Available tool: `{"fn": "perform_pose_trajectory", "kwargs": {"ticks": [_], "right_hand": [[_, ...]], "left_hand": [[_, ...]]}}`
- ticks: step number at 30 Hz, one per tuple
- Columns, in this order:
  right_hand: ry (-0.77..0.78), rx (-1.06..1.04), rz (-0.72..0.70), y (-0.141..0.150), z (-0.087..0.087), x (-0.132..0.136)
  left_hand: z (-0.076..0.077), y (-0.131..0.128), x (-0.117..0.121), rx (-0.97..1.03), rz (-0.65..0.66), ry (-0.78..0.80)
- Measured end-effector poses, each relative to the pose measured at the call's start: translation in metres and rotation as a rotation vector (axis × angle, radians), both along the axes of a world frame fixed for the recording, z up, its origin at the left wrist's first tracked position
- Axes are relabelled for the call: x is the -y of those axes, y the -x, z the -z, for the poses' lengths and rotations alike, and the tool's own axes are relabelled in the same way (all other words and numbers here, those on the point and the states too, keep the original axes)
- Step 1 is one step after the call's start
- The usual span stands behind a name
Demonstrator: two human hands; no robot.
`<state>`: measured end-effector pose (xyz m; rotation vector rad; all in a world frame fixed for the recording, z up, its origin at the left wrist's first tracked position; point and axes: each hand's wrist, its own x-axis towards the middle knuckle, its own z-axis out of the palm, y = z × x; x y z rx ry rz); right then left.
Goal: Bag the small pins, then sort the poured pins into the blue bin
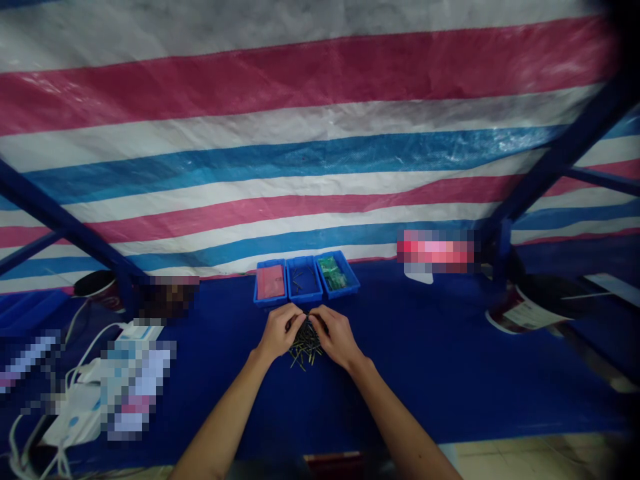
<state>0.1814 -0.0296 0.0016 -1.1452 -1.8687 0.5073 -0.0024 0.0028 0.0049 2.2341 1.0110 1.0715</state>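
Blue-covered workbench [450,380], left hand [280,331] and right hand [339,337] half closed at a loose pile of dark pins [306,351], grip unclear, three blue trays [303,298] within reach just beyond.

Pink-and-blue striped tarpaulin [320,160] backdrop

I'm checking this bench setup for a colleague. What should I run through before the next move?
Left hand and right hand both at the dark metal pins: ok.
Pins lying parallel: not ok, they are crisscrossed.
Middle blue tray holding some pins: ok.
Pink packet inside the left tray: ok.
Green packet inside the right tray: ok.
Either hand gripping a pin: cannot tell.
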Motion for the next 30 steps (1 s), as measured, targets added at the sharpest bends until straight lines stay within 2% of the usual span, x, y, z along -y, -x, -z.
{"fn": "perform_pose_trajectory", "kwargs": {"ticks": [12, 21, 26, 30], "right_hand": [[-0.004, 0.019, 0.018, 0.001, 0.005, -0.002], [-0.033, -0.029, 0.18, -0.003, 0.006, -0.002], [-0.113, 0.022, 0.411, -0.007, -0.012, -0.022], [-0.115, 0.099, 0.473, 0.001, -0.037, -0.058]], "left_hand": [[0.0, -0.002, 0.0, -0.001, 0.018, 0.003], [0.002, -0.001, 0.0, 0.006, 0.001, -0.015], [0.004, 0.005, -0.002, 0.069, -0.128, -0.014], [0.005, 0.006, -0.003, 0.059, -0.144, -0.008]]}}
